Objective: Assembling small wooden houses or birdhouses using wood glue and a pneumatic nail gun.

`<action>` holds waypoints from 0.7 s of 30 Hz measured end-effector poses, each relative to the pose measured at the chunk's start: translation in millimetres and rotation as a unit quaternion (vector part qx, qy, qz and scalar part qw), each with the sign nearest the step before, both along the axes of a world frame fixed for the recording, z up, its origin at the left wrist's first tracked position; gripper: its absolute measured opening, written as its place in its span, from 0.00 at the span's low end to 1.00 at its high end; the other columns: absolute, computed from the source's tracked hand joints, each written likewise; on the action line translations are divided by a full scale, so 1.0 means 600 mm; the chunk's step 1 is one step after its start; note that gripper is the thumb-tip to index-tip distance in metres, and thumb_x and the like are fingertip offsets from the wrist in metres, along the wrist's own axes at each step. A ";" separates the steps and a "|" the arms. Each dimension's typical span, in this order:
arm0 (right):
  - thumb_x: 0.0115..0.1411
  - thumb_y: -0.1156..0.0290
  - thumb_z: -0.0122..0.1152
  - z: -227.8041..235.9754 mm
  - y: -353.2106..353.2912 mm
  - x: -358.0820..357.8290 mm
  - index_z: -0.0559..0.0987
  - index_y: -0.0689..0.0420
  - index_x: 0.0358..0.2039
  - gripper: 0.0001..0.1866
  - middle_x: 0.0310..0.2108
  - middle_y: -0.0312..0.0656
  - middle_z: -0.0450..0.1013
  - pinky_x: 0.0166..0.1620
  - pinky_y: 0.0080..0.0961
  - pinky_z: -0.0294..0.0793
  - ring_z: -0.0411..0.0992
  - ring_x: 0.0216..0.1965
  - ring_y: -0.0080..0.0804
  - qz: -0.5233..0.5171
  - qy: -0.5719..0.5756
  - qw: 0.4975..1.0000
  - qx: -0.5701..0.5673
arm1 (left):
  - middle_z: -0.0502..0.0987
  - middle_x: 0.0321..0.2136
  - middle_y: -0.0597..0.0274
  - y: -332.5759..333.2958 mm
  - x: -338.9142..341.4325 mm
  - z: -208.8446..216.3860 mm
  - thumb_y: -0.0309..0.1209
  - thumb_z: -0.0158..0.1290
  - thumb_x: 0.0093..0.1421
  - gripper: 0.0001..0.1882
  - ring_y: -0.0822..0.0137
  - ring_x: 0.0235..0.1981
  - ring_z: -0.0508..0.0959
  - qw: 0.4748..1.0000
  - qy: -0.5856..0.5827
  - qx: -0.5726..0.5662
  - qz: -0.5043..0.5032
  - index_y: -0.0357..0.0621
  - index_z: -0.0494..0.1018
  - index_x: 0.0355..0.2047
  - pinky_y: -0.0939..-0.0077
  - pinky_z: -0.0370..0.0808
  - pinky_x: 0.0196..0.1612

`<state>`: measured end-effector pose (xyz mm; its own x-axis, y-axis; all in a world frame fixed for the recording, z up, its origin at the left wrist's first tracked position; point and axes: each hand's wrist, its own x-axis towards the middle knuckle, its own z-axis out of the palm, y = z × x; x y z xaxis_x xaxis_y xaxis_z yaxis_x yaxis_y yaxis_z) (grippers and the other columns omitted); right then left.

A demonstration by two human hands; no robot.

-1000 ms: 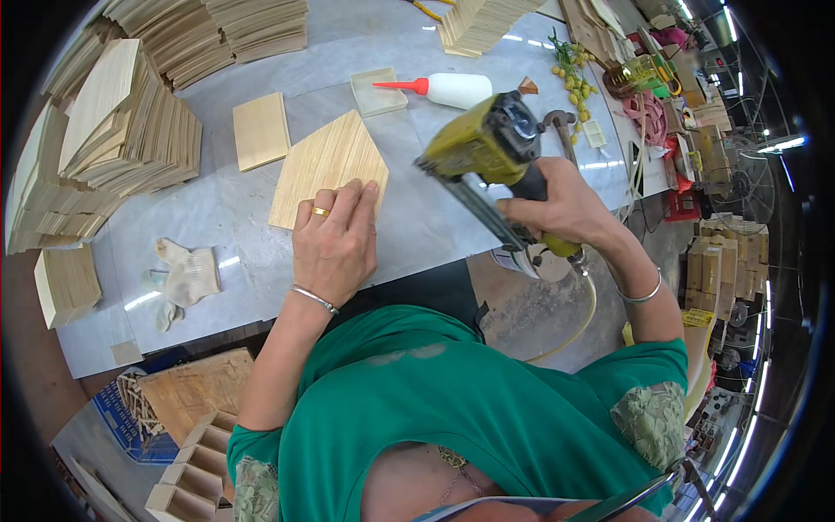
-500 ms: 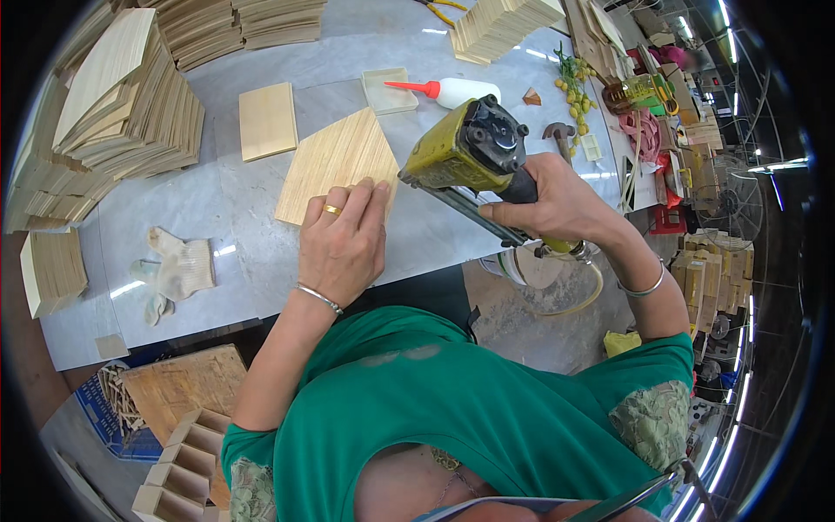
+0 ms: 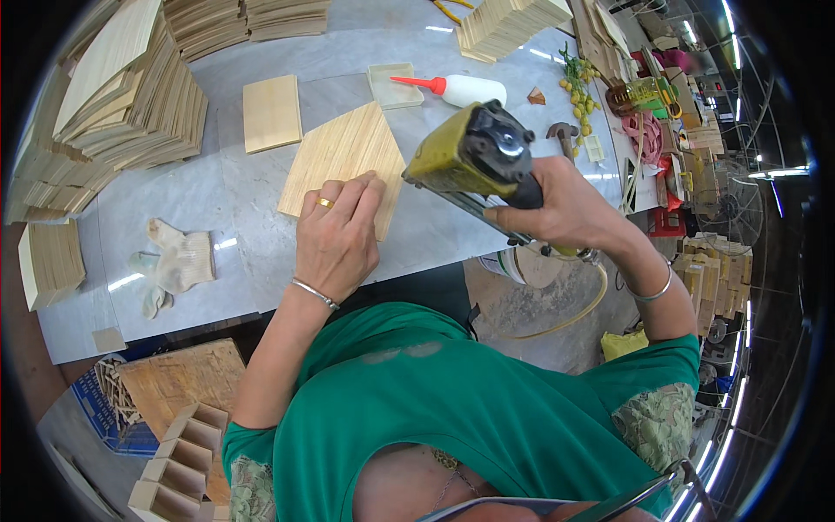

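Smooth grey tabletop (image 3: 252, 196) spreads out in front of the person, whose bare forearms reach over its near edge. A five-sided wooden board (image 3: 344, 157) lies flat there, its near part under the left hand (image 3: 339, 228) and its body to the left of the right hand (image 3: 570, 206). Of the two hands, the left is palm down, fingers close together and tips on the board; its thumb is hidden, so whether it pinches cannot be told. Bent at the elbow, the right arm angles forward and inward, that hand wrapped around the handle of a yellow-and-black nail gun (image 3: 470, 155). Its nose is beside the board's right edge; contact cannot be made out. To the left lies a pale glove (image 3: 184, 263). Beyond the board are a smaller rectangular board (image 3: 271, 113) and a white bottle (image 3: 475, 90) with a red nozzle, with stacked wooden pieces (image 3: 513, 26) farther off.
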<state>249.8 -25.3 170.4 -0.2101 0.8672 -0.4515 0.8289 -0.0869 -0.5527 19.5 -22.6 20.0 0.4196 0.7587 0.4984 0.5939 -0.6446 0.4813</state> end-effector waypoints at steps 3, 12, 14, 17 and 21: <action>0.50 0.68 0.63 0.004 -0.016 -0.006 0.78 0.68 0.33 0.15 0.14 0.40 0.68 0.24 0.25 0.66 0.64 0.17 0.23 -0.028 0.014 0.999 -0.035 | 0.76 0.42 0.63 0.001 -0.001 0.000 0.17 0.51 0.44 0.22 0.61 0.37 0.73 1.000 -0.005 -0.005 -0.005 0.42 0.72 0.42 0.69 0.66 0.38; 0.50 0.68 0.64 -0.003 -0.024 -0.013 0.78 0.67 0.36 0.17 0.16 0.40 0.71 0.25 0.25 0.69 0.68 0.17 0.23 0.002 0.042 0.998 -0.049 | 0.76 0.41 0.63 0.000 -0.001 -0.004 0.17 0.51 0.44 0.22 0.62 0.37 0.73 1.000 -0.020 0.003 -0.005 0.42 0.72 0.42 0.69 0.65 0.37; 0.50 0.68 0.63 -0.001 -0.024 -0.017 0.78 0.67 0.36 0.16 0.16 0.40 0.71 0.25 0.25 0.69 0.67 0.17 0.23 -0.019 0.036 0.997 -0.066 | 0.76 0.41 0.63 0.000 -0.002 -0.004 0.17 0.51 0.43 0.22 0.62 0.37 0.73 1.000 -0.020 0.005 -0.003 0.42 0.72 0.42 0.69 0.65 0.37; 0.50 0.68 0.63 0.002 -0.022 -0.021 0.78 0.68 0.35 0.16 0.15 0.41 0.71 0.25 0.26 0.68 0.68 0.17 0.24 -0.016 0.023 0.997 -0.071 | 0.76 0.42 0.63 0.000 -0.003 -0.004 0.16 0.52 0.43 0.22 0.62 0.37 0.73 1.000 -0.023 0.001 -0.005 0.42 0.72 0.42 0.69 0.65 0.37; 0.50 0.67 0.62 0.007 -0.019 -0.023 0.77 0.68 0.34 0.16 0.15 0.44 0.70 0.26 0.28 0.68 0.68 0.17 0.28 0.000 0.003 0.998 -0.064 | 0.76 0.42 0.64 -0.001 -0.002 -0.004 0.16 0.51 0.43 0.22 0.62 0.37 0.73 1.000 -0.020 0.007 -0.005 0.42 0.72 0.42 0.69 0.65 0.37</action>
